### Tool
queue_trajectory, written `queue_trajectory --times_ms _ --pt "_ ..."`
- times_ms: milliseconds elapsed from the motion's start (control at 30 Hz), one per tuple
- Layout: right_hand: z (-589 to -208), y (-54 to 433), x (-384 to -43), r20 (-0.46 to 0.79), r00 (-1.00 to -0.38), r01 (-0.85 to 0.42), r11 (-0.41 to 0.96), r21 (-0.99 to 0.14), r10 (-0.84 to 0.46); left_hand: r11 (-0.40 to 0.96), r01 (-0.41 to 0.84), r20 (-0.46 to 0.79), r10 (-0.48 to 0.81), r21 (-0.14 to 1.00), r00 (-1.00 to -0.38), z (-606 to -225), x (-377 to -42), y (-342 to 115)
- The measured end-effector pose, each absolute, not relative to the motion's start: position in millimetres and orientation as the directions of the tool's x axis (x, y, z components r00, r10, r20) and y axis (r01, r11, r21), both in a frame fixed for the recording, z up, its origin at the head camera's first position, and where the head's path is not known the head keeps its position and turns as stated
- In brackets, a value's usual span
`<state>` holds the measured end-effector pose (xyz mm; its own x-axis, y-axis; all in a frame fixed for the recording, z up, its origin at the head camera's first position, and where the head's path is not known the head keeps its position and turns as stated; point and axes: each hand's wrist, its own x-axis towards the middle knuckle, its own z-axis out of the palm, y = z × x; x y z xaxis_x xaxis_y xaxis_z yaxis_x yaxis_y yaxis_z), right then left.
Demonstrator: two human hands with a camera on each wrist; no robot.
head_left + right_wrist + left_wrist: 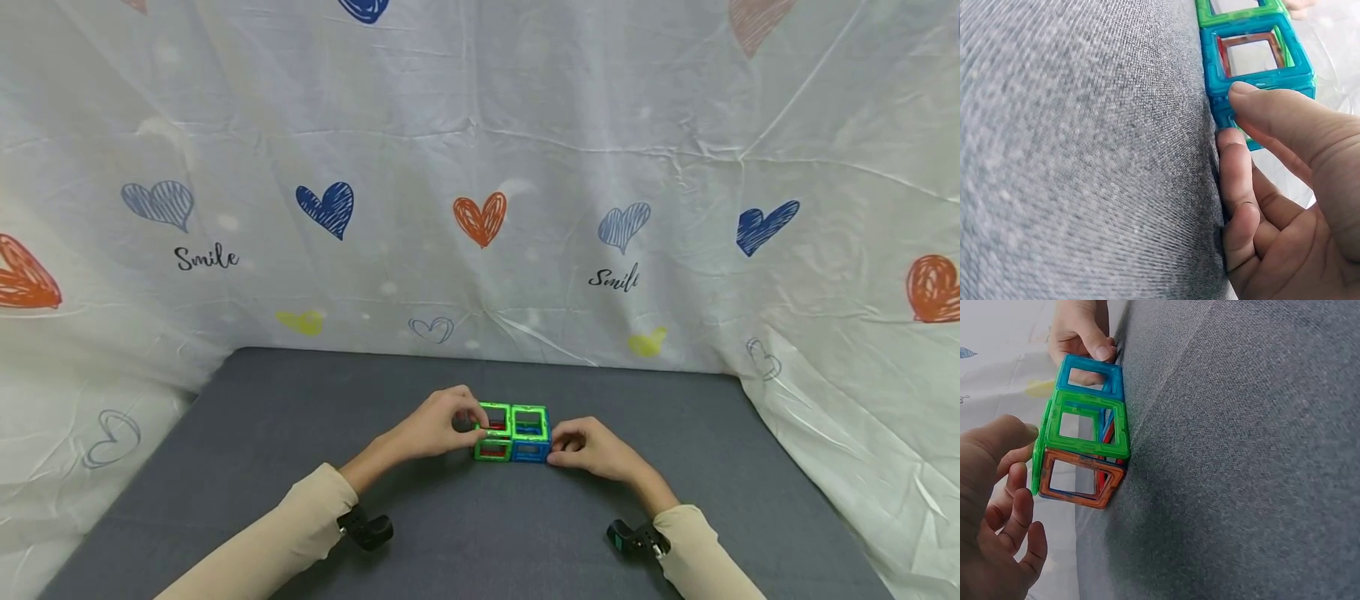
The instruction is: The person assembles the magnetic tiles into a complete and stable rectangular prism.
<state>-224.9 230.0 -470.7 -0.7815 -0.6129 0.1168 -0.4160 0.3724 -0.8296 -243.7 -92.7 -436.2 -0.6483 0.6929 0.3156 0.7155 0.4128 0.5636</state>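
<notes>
Two joined cubes of see-through magnetic tiles (512, 437) lie on the dark cloth between the hands. Green square tiles (531, 408) form the top, with a green and a blue tile (531, 457) in front. An orange tile (1072, 499) closes the left end; red edges show inside. My left hand (441, 423) pinches the left edge of the green top tile (1037, 456) between thumb and forefinger, its other fingers curled loosely. My right hand (592, 450) holds the blue end of the cubes, its thumb (1272, 103) at the blue tile's near corner; part of its grip is hidden.
A dark grey cloth (480, 533) covers the table. Behind and at both sides hangs a white curtain (540, 217) printed with hearts. Each wrist carries a small black camera, at left (369, 530) and at right (633, 539).
</notes>
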Motion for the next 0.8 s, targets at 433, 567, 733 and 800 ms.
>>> queue_trajectory --times_ms 433,567,733,800 --pt "-467.7 233.8 -226.9 0.099 -0.780 -0.394 0.361 -0.845 -0.618 0.362 0.649 0.376 0.589 0.669 -0.715 -455.7 -236.0 -117.3" --pt "-466.6 237.8 -228.0 0.113 -0.779 -0.391 0.336 -0.857 -0.617 0.364 0.623 0.368 0.565 0.693 -0.739 -461.3 -233.1 -120.4" --pt "-464.9 243.9 -229.6 0.152 -0.791 -0.402 0.315 -0.860 -0.593 0.336 0.596 0.367 0.543 0.729 -0.755 -465.9 -231.3 -118.8" --pt "-464.4 246.1 -230.6 0.177 -0.802 -0.411 0.312 -0.856 -0.571 0.321 0.589 0.367 0.540 0.742 -0.757 -466.7 -231.4 -116.8"
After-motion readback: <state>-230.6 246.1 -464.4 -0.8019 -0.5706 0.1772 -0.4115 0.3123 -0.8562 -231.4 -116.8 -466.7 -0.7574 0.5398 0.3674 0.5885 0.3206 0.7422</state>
